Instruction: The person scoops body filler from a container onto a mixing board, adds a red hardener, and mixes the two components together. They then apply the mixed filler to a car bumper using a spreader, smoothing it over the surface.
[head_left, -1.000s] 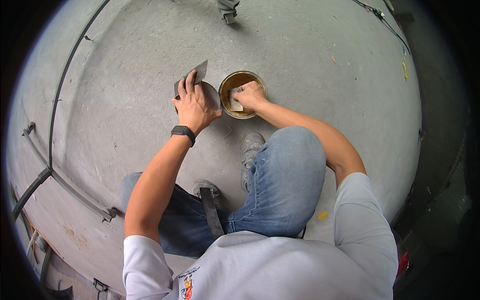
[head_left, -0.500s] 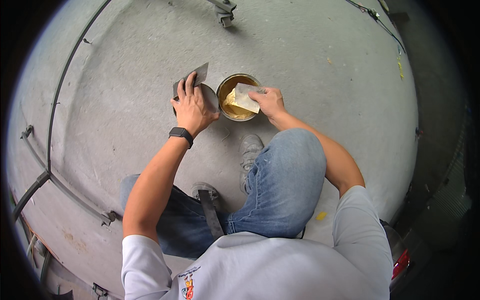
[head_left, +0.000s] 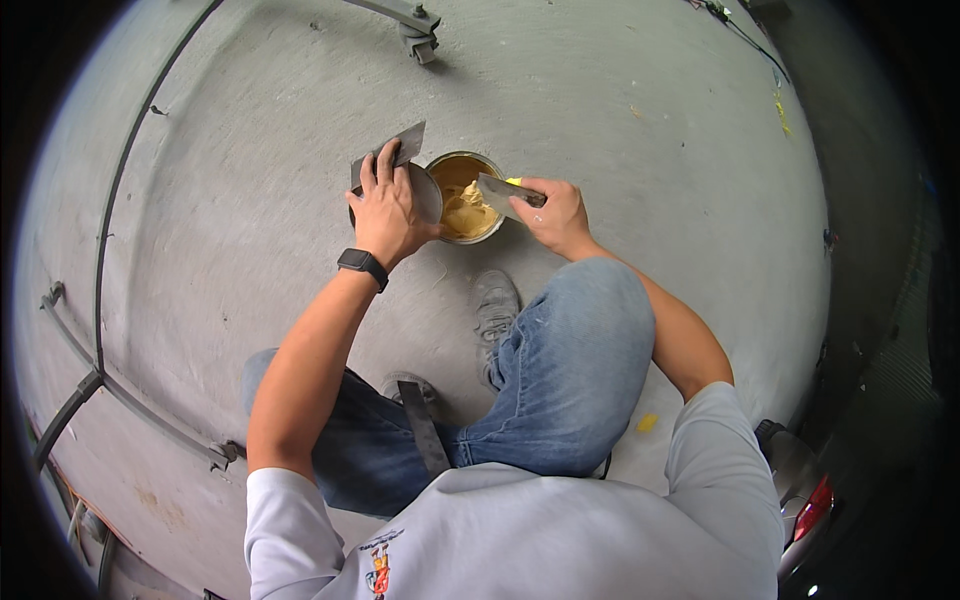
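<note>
— When the head view looks down, where does the round, open metal tin [head_left: 450, 172] of pale-yellow paste [head_left: 468, 219] stand?

— On the grey concrete floor [head_left: 650, 190], well in from its dark right edge, ahead of the person's grey shoes [head_left: 495, 305].

— And the right hand [head_left: 556, 217]?

— Thumb and fingers pinch a thin, flat, grey metal scraper [head_left: 500, 193]. Its blade reaches over the tin's right rim, perhaps so that drips fall inside. Whether it touches the paste, I can't tell.

— The left hand [head_left: 393, 214]?

— Spread, fingers apart, over a round, grey, flat-topped object [head_left: 428, 195] just beside the tin's left rim; lid or closed can, I can't tell. The fingertips lie against a dark-grey, flat metal blade [head_left: 410, 141] jutting past that object's far edge.

— Why such a wide reach?

— Probably to steady blade and round object together, with the thumb out toward the tin's near-left rim, perhaps bracing it.
</note>
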